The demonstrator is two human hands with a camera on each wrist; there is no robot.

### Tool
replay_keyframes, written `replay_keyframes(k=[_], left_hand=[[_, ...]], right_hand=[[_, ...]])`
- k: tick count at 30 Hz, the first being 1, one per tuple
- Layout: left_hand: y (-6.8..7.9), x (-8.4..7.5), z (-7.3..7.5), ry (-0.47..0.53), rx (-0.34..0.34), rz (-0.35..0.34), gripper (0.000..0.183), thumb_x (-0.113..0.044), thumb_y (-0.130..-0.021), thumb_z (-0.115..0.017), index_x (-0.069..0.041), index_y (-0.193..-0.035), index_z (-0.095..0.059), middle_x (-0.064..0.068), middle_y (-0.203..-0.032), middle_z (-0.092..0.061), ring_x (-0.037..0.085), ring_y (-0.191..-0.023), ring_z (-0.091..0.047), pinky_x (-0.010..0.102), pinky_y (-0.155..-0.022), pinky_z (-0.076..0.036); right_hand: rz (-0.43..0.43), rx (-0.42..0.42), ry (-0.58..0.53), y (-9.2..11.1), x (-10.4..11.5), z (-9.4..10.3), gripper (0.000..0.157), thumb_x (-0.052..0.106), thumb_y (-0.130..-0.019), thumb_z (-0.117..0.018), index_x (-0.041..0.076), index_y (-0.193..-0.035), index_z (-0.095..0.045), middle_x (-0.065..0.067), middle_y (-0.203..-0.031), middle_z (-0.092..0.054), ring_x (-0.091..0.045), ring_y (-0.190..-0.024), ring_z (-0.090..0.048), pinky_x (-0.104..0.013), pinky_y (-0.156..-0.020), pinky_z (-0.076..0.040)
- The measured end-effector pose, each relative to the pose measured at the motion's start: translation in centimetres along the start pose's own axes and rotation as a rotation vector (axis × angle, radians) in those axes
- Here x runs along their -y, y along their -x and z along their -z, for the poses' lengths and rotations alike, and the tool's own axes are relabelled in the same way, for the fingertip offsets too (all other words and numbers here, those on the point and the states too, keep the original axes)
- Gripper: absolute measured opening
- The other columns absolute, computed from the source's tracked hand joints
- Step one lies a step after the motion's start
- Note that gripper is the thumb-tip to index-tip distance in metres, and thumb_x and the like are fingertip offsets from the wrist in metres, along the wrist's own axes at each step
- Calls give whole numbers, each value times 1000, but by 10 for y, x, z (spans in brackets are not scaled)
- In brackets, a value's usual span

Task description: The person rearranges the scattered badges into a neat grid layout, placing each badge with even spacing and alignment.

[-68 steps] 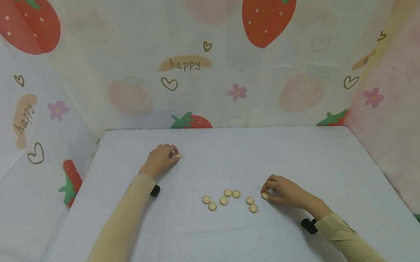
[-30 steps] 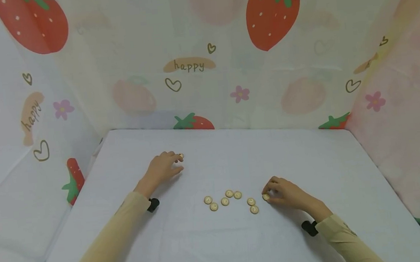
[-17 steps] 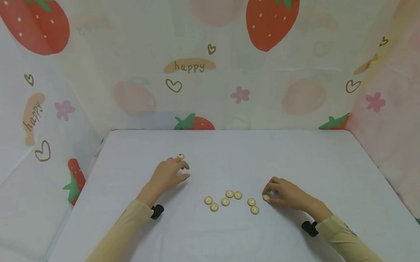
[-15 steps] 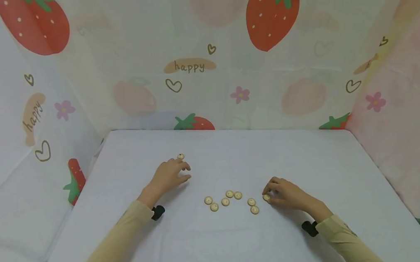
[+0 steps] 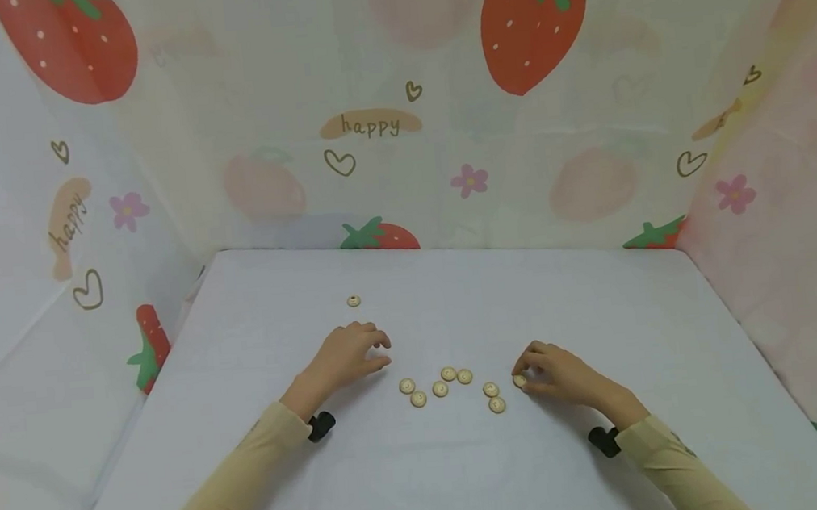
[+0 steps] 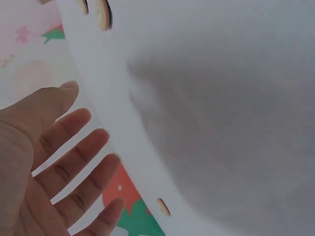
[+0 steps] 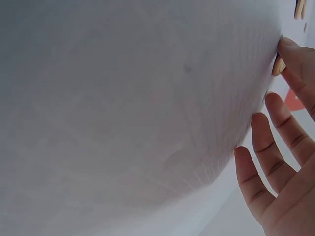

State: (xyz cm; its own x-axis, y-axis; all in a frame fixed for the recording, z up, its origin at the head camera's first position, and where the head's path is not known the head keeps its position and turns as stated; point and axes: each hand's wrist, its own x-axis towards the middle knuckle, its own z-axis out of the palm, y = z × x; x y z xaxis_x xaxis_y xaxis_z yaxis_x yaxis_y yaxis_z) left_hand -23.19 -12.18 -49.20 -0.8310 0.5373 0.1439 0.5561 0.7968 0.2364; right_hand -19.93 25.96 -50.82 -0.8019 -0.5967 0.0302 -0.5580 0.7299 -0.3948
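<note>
My right hand [image 5: 561, 378] pinches a round, pale wooden button [image 5: 519, 381] between thumb and index finger. To its left, seven matching rimmed pieces with small central holes lie flat: a right pair [image 5: 497, 404], a middle trio [image 5: 440, 389] and a left pair [image 5: 418, 400]. My left hand [image 5: 345, 358] is nearest the left pair. A far button [image 5: 353, 301] lies flat, well apart, beyond that hand.

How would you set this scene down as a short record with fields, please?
Left hand: holds nothing; left of the middle buttons
Right hand: pinches one button
Middle buttons: seven, grouped two, three and two
Far button: lies alone beyond the left hand
Surface: white-covered table
Backdrop: strawberry-print cloth
Buttons in view: nine
</note>
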Motion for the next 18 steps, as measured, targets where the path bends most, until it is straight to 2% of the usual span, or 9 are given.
replay_keyframes(k=[7,18], left_hand=[[3,-12,-5,21,31,-28,21,-34,-81,-69,-19,-95,-70,-4,-92,-65,13,-79,-55,32,-69,-44],[8,-25,-8,0,85,-59,18,-34,-78,-71,-19,-89,-71,-6,-90,-63,14,-82,-56,34,-71,-45]], right_hand=[[15,-10,5,0,0,0,18,21,-83,-69,22,-101,-64,6,-103,-56,-14,-92,-54,-36,-79,-45],[28,-16,7,0,0,0,18,20,-83,-69,21,-100,-64,6,-102,-56,-14,-91,-53,-35,-78,-45]])
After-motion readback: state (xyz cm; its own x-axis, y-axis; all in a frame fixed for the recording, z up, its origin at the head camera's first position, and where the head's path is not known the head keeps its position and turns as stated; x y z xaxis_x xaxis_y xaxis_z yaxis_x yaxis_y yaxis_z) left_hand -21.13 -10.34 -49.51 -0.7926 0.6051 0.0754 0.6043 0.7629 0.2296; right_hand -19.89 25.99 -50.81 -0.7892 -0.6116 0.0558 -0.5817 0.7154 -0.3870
